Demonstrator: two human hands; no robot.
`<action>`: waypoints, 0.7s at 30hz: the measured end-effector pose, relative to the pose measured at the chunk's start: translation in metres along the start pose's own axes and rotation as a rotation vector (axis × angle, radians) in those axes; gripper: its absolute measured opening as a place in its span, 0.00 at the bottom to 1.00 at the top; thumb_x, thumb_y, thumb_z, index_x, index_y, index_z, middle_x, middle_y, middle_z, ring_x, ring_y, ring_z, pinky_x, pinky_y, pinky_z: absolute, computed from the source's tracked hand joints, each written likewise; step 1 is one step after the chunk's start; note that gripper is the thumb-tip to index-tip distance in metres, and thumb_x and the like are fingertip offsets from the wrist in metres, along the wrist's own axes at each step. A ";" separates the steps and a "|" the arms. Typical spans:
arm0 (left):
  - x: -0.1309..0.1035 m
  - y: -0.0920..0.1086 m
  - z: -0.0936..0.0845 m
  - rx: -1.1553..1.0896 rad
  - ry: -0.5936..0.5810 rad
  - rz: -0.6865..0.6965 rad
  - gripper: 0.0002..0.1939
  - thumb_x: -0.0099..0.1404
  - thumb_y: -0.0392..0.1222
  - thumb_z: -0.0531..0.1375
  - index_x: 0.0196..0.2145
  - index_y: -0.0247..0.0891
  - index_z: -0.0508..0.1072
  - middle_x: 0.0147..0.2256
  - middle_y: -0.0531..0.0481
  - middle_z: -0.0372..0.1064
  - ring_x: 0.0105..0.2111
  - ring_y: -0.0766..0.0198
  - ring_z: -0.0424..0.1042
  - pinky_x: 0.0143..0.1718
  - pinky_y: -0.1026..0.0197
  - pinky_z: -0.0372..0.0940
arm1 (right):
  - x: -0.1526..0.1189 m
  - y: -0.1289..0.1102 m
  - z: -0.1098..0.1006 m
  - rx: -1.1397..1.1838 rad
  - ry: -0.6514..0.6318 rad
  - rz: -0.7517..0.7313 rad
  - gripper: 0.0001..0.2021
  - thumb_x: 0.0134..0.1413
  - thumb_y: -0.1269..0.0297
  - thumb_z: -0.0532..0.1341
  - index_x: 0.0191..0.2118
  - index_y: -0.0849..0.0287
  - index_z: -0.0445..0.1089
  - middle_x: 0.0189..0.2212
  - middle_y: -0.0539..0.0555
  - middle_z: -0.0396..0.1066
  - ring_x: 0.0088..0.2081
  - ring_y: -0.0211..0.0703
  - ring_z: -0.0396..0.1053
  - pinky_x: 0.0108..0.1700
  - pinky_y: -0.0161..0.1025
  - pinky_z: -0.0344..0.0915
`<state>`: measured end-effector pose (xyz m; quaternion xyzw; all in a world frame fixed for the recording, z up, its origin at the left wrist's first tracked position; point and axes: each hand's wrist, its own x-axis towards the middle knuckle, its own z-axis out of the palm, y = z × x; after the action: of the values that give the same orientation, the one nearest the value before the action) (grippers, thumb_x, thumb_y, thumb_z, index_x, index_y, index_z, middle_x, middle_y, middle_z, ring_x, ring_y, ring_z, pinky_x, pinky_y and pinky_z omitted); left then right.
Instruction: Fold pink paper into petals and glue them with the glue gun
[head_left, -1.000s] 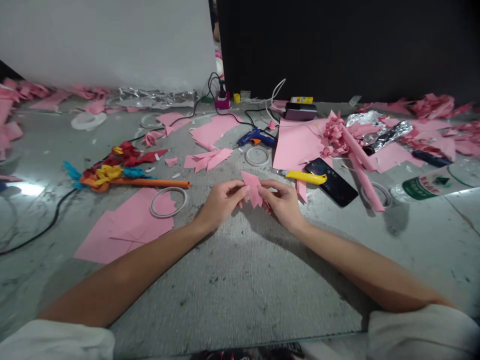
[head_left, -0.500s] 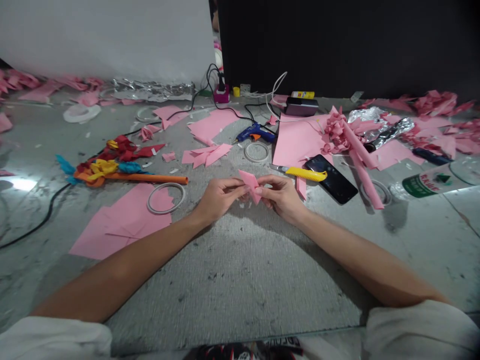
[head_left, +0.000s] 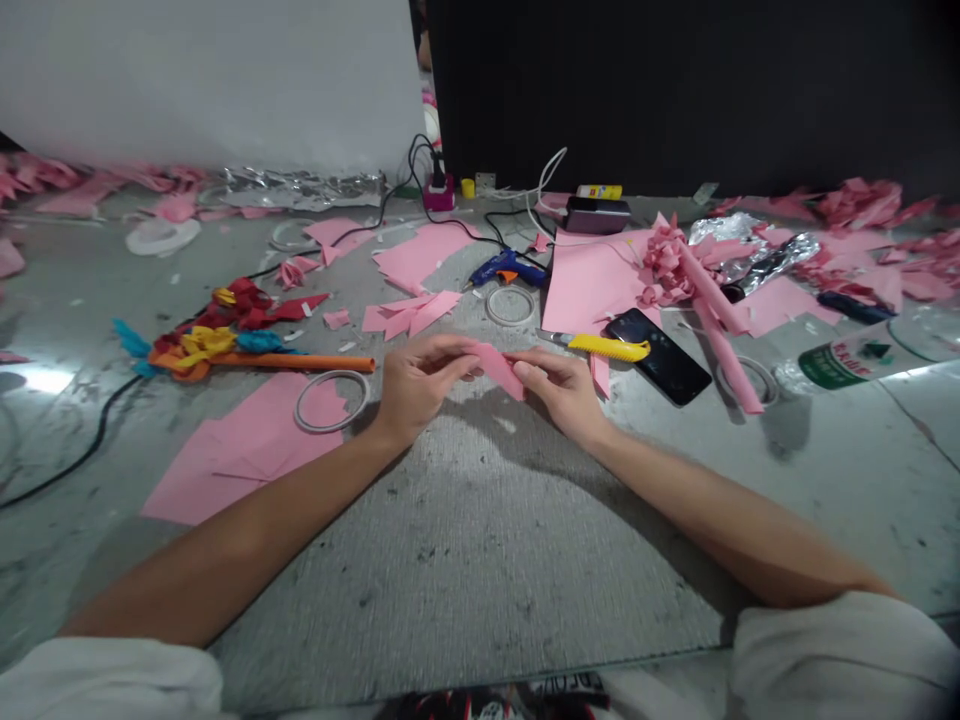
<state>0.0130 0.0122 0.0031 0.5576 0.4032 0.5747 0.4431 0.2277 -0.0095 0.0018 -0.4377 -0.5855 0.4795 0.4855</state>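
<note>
The left hand (head_left: pixel 420 385) and the right hand (head_left: pixel 562 390) meet over the middle of the desk (head_left: pixel 450 580), and each pinches the folded pink piece (head_left: pixel 498 370) between thumb and fingers, one on either side, so that it slants down between them.

The desk is grey, finely textured and dotted with dark specks and smudges; its near edge runs across the bottom of the view. At the back, a pale panel (head_left: pixel 210 80) stands on the left and a black panel (head_left: pixel 675 90) on the right, with a narrow gap between them. Crumpled pink paper gathers along the back at both ends, and a strip of foil (head_left: pixel 304 188) lies at the foot of the pale panel. Near the gap, cords run to a magenta plug block (head_left: pixel 439 193).

Beyond the hands lie a blue glue gun (head_left: pixel 506 266) and, just in front of it, a tape ring (head_left: pixel 510 323). To the right, a yellow cutter (head_left: pixel 609 347) overlaps a black phone (head_left: pixel 664 362); farther right are rolled pink tubes (head_left: pixel 724 355) and a clear bottle (head_left: pixel 874 352) on its side. To the left, an orange stick (head_left: pixel 307 362) extends from a colourful bundle (head_left: pixel 214 340), and a second ring (head_left: pixel 332 430) rests partly on pink sheets (head_left: pixel 240 440). Light glares off the surface at far left.
</note>
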 end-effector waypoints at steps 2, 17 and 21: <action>0.004 -0.002 -0.001 -0.005 0.062 -0.014 0.12 0.57 0.45 0.77 0.38 0.40 0.86 0.34 0.50 0.84 0.29 0.62 0.83 0.34 0.60 0.82 | -0.001 0.001 0.001 0.036 0.003 0.017 0.17 0.63 0.46 0.72 0.51 0.48 0.85 0.42 0.54 0.82 0.37 0.45 0.76 0.36 0.41 0.75; 0.014 -0.010 -0.005 -0.093 0.065 -0.187 0.17 0.54 0.50 0.77 0.33 0.38 0.78 0.29 0.51 0.80 0.28 0.62 0.82 0.28 0.64 0.78 | 0.006 0.011 -0.001 0.334 0.030 0.152 0.16 0.53 0.54 0.78 0.43 0.55 0.83 0.32 0.51 0.81 0.28 0.39 0.78 0.29 0.36 0.74; 0.015 -0.010 -0.010 -0.145 -0.102 -0.228 0.17 0.59 0.50 0.74 0.35 0.41 0.71 0.27 0.53 0.77 0.25 0.62 0.80 0.26 0.63 0.76 | 0.006 0.010 0.000 0.324 0.065 0.124 0.13 0.50 0.55 0.79 0.38 0.56 0.82 0.31 0.51 0.81 0.31 0.41 0.79 0.29 0.35 0.74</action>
<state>0.0041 0.0298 -0.0024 0.5032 0.3983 0.5190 0.5646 0.2268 -0.0017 -0.0070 -0.4043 -0.4562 0.5823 0.5379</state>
